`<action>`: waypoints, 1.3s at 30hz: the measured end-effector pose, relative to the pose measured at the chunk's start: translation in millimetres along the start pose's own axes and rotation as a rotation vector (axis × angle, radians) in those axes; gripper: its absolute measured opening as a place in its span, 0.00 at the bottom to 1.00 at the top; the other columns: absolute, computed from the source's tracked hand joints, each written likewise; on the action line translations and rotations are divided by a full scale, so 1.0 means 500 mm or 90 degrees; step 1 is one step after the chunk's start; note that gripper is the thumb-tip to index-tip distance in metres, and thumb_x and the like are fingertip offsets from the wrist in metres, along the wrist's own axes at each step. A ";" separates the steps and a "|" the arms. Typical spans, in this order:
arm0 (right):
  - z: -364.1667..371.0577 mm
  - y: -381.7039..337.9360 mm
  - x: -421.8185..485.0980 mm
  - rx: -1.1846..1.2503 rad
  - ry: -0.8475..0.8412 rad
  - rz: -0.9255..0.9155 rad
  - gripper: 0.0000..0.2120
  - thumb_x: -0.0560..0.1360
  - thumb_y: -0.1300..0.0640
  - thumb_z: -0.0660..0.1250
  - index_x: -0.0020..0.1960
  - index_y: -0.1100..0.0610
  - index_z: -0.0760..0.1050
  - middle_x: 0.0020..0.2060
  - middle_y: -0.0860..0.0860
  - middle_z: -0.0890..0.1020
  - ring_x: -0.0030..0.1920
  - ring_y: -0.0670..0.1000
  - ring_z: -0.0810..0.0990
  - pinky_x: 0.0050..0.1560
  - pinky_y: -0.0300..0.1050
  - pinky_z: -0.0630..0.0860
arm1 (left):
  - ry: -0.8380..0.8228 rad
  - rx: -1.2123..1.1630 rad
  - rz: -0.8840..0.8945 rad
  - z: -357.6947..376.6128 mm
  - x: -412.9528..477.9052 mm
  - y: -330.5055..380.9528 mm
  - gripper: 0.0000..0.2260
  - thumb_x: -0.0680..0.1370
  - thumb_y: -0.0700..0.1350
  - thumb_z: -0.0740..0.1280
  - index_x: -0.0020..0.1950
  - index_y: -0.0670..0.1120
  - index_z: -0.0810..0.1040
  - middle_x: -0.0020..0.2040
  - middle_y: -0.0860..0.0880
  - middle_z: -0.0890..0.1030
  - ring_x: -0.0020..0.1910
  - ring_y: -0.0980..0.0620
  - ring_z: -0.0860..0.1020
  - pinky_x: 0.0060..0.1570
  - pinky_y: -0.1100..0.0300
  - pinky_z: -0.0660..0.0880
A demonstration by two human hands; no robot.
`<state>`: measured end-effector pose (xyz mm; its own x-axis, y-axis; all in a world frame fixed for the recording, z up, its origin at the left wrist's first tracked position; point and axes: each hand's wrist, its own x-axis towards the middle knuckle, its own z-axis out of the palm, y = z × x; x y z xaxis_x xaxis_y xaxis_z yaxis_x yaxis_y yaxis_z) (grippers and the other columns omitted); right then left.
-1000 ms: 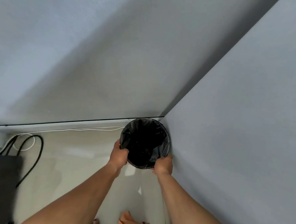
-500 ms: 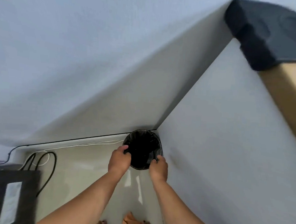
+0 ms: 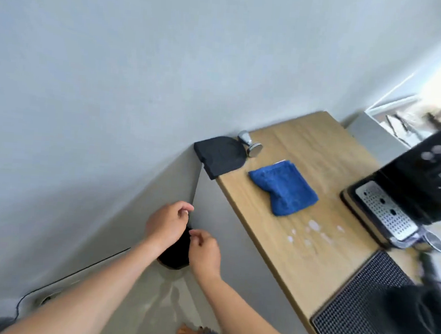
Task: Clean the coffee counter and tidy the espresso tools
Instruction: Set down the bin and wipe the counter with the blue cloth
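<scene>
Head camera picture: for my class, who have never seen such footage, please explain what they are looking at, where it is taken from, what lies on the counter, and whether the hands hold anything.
The camera sits on a person's head, looking down. Their left hand and right hand hover over a black bin on the floor; neither shows a grip on anything. The wooden counter bears a blue cloth, a metal tamper lying on its side by a black mat, white spill spots, an espresso machine and a dark ridged mat.
</scene>
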<state>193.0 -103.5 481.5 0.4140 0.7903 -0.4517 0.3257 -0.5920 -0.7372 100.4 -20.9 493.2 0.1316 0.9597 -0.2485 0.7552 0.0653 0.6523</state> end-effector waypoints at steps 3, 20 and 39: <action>-0.070 -0.032 -0.035 0.028 0.073 -0.045 0.15 0.79 0.55 0.56 0.58 0.47 0.79 0.55 0.44 0.82 0.57 0.47 0.79 0.58 0.42 0.74 | -0.016 0.032 0.110 -0.024 0.011 0.092 0.11 0.80 0.47 0.60 0.55 0.59 0.81 0.55 0.54 0.83 0.53 0.49 0.80 0.49 0.56 0.75; -0.422 -0.034 0.213 -0.356 0.240 -0.075 0.48 0.68 0.36 0.67 0.79 0.50 0.47 0.79 0.54 0.49 0.79 0.54 0.41 0.78 0.53 0.43 | -0.086 0.082 0.383 0.102 0.188 0.344 0.17 0.80 0.38 0.57 0.63 0.50 0.78 0.62 0.48 0.78 0.62 0.48 0.75 0.59 0.49 0.74; -0.472 -0.042 -0.005 0.224 0.805 0.066 0.10 0.80 0.53 0.59 0.59 0.50 0.76 0.45 0.49 0.84 0.45 0.48 0.82 0.49 0.48 0.76 | -0.277 0.133 0.649 0.172 0.241 0.419 0.18 0.80 0.41 0.59 0.71 0.45 0.71 0.69 0.44 0.74 0.70 0.44 0.70 0.70 0.50 0.66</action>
<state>385.7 -130.3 616.6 0.9903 -0.0624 0.1243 0.0874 -0.4162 -0.9051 329.5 84.7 538.2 0.9300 0.3597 0.0761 0.2552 -0.7805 0.5708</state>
